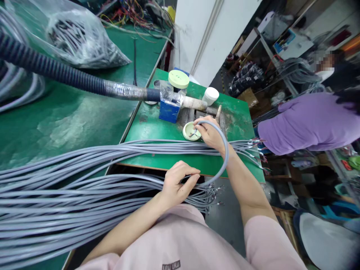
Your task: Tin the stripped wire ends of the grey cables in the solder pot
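Your right hand (209, 134), nearer the cream tub (185, 133), pinches the grey cable (225, 157), its end angled left over the opening and its length bowing right, then near, past your left hand's (174, 183) slightly parted fingertips

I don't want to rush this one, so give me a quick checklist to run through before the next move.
1. Right hand has the looped grey cable near its tip: ok, pinched between thumb and fingers.
2. Small round tub upright and uncovered: ok.
3. Stripped wires at the open tub: ok, they show at its mouth.
4. Wires touching what is in the tub: cannot tell, too small to see.
5. Left hand steadying the same cable: cannot tell, the cable runs out of view by the fingers.
6. Grey cable bundle well clear of the tub: not ok, it runs right alongside.
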The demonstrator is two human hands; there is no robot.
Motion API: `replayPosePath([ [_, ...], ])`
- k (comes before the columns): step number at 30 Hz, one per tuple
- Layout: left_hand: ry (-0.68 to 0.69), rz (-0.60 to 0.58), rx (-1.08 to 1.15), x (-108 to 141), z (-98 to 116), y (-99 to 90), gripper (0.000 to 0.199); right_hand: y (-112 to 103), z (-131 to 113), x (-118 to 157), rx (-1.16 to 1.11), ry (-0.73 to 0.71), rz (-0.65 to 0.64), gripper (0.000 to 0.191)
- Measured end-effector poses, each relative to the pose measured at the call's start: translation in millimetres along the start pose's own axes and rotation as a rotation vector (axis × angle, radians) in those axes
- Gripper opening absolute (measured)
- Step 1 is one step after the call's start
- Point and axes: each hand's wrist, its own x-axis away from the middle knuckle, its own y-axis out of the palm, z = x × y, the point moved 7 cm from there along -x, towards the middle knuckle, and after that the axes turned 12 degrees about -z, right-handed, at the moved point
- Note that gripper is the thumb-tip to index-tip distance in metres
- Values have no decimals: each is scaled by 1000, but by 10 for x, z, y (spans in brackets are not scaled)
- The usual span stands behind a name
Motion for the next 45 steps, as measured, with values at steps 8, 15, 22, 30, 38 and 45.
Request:
replayPosePath([
  [8,72,50,21,65,39,-81,20,-387,21,106,17,38,150,18],
  [15,73,70,34,97,20,-91,22,-604,542,120,25,139,239,17],
  [22,66,78,22,75,-14,-83,21,-467,998,1,-30,220,202,21],
  [30,51,83,31,70,-52,-89,21,-364,1198,-135,-30,281,142,25],
  [38,35,79,38,59,-81,-84,21,-226,1358,-206,-39,293,112,25],
  [45,40,78,18,61,-62,-95,21,-452,1102,-14,-81,229,207,23],
])
